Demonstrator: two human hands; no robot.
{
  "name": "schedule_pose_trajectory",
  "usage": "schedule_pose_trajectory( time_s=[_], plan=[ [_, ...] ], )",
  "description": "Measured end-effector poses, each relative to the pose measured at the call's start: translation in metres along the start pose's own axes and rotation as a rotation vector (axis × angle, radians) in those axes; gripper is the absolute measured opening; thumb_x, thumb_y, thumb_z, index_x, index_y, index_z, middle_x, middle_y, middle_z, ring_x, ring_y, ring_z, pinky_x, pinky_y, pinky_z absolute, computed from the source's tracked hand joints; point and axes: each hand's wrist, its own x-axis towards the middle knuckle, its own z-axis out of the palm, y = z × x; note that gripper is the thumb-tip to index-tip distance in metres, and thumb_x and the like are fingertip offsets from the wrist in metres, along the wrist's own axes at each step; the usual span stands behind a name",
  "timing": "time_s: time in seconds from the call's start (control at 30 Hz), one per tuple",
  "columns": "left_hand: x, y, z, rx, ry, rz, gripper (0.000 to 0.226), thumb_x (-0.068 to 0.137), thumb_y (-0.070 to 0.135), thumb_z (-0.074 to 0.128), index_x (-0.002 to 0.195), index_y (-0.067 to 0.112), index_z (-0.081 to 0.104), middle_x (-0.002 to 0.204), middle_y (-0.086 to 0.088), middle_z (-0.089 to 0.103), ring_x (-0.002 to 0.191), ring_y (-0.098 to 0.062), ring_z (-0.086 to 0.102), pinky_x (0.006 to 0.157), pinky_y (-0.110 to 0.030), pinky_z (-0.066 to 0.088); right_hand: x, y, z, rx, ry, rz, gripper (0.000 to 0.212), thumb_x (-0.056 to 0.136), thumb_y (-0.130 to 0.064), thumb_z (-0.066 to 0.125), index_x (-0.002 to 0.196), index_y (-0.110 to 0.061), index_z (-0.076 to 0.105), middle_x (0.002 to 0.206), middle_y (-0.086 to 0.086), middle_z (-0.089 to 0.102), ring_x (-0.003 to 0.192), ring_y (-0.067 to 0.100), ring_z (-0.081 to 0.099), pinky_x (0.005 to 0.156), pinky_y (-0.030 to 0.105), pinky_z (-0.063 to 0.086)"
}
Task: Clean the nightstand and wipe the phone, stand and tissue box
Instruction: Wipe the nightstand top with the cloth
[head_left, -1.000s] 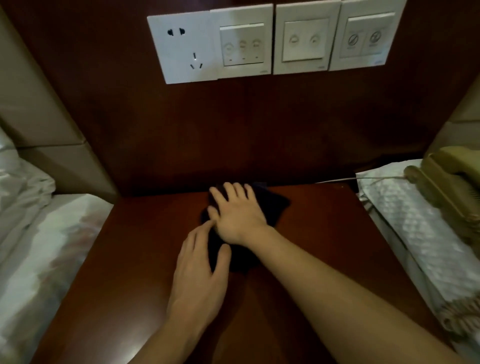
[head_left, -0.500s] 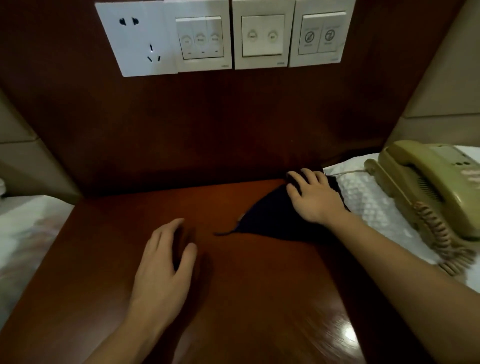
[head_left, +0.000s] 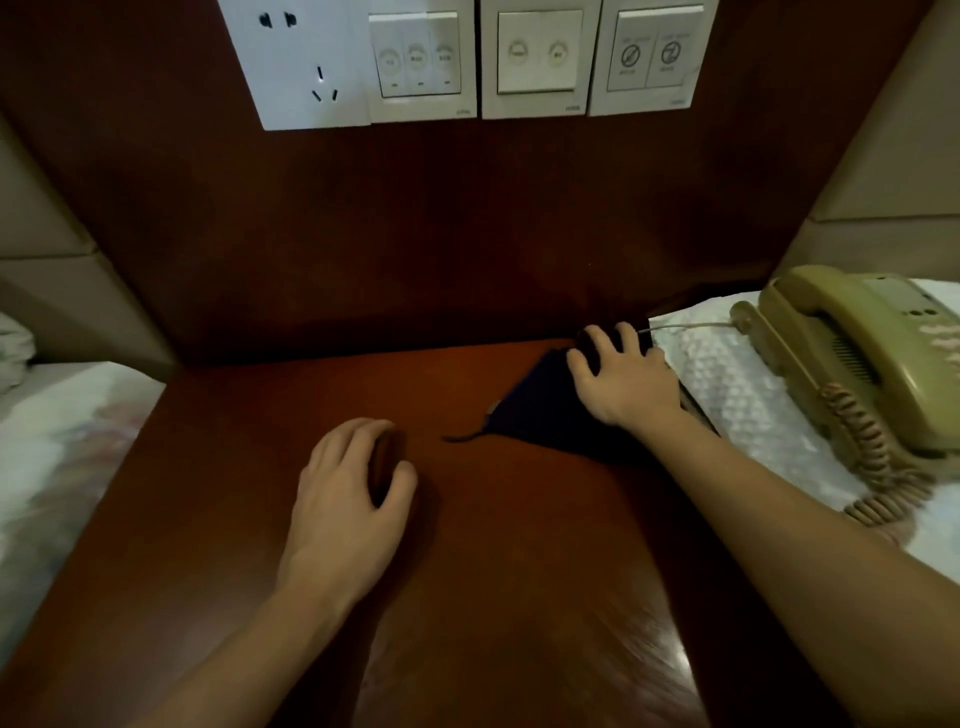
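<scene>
A dark cloth (head_left: 540, 410) lies on the brown wooden nightstand (head_left: 467, 545) at its back right corner. My right hand (head_left: 623, 379) presses down on the cloth, fingers spread towards the wall. My left hand (head_left: 348, 493) rests on the bare wood near the middle, fingers loosely bent, holding nothing. An olive green corded phone (head_left: 862, 364) sits to the right on a white quilted bed cover (head_left: 737, 395), its coiled cord hanging at the front. No stand or tissue box is in view.
A dark wood wall panel (head_left: 415, 234) rises behind the nightstand with a white socket (head_left: 296, 62) and three switch plates (head_left: 540, 57). White bedding (head_left: 57, 441) borders the nightstand's left side. Padded headboards flank both sides.
My right hand has slid the cloth from the middle back of the nightstand to its back right corner. My left hand came off the cloth and stayed on the wood.
</scene>
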Motion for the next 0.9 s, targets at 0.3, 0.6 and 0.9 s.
schedule_pose_trajectory(
  time_s=[0.3,0.6,0.9],
  plan=[
    [0.0,-0.001,0.001,0.003,-0.01,0.017,0.048,0.101,0.046,0.053,0.147,0.032,0.045,0.154,0.011,0.041,0.145,-0.011,0.035,0.122,-0.041,0.032,-0.019,0.006,-0.007,-0.042,-0.004,0.047,0.075,0.092,-0.077,0.018,0.157,-0.042,0.006,0.166,0.009,0.004,0.142,0.044,0.029,0.11,0.048,0.033],
    [-0.001,0.003,-0.001,-0.053,0.004,0.0,0.05,0.103,0.045,0.055,0.149,0.029,0.046,0.153,0.003,0.046,0.142,-0.019,0.043,0.119,-0.044,0.036,-0.144,0.047,0.011,-0.065,0.065,-0.006,0.068,0.096,-0.064,0.026,0.157,-0.041,0.004,0.161,0.016,0.016,0.136,0.045,0.036,0.103,0.049,0.041],
    [-0.089,0.011,-0.038,-0.127,-0.082,0.082,0.037,0.106,0.032,0.055,0.142,0.035,0.051,0.151,0.013,0.045,0.14,-0.008,0.042,0.115,-0.031,0.035,-0.276,0.018,0.029,-0.202,0.058,-0.177,0.081,0.081,-0.068,-0.002,0.157,-0.042,0.0,0.167,0.009,0.004,0.152,0.036,-0.001,0.123,0.046,0.003]
  ],
)
